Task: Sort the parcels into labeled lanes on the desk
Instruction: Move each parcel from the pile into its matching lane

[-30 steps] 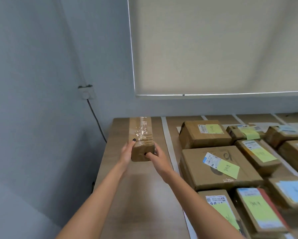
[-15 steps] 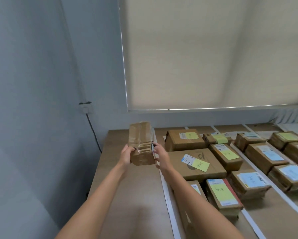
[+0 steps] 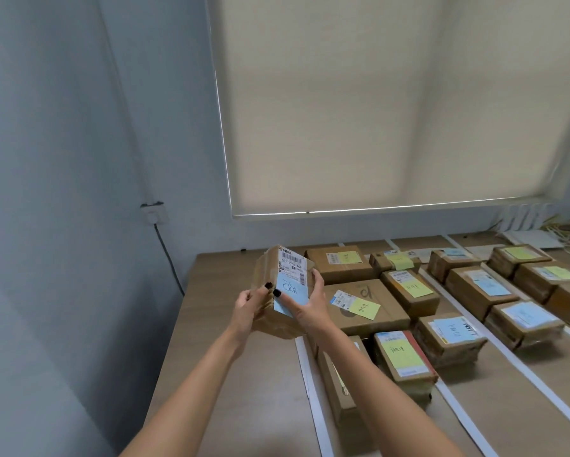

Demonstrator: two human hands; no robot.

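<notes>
A pale roller blind (image 3: 392, 103) is covering the far wall above a wooden surface (image 3: 230, 384), whose left edge is running alongside a grey-blue wall. White strips (image 3: 310, 387) are dividing the surface into lanes from near to far; the leftmost lane is lying bare, while the lanes to the right are holding rows of brown cardboard boxes. The biggest of these, a flat box (image 3: 366, 308) with a yellow note, is sitting just right of the hands; boxes with yellow notes (image 3: 402, 357) are filling that lane, and boxes with blue notes (image 3: 451, 334) are lying one lane further right.

The held parcel (image 3: 280, 291) is a long, crumpled cardboard box, raised above the surface at the left lane's far half and tilted so its labelled face is pointing at the camera. A white barcode label (image 3: 291, 263) is sitting at its far end, with a blue handwritten note (image 3: 291, 296) below it.

The left hand (image 3: 249, 308) is gripping the parcel's left side, dark-nailed fingertips curled onto the face. The right hand (image 3: 310, 305) is clasping the right side, fingers wrapped around the edge.

A wall socket (image 3: 153, 212) with a dark cable is sitting left of the blind.
</notes>
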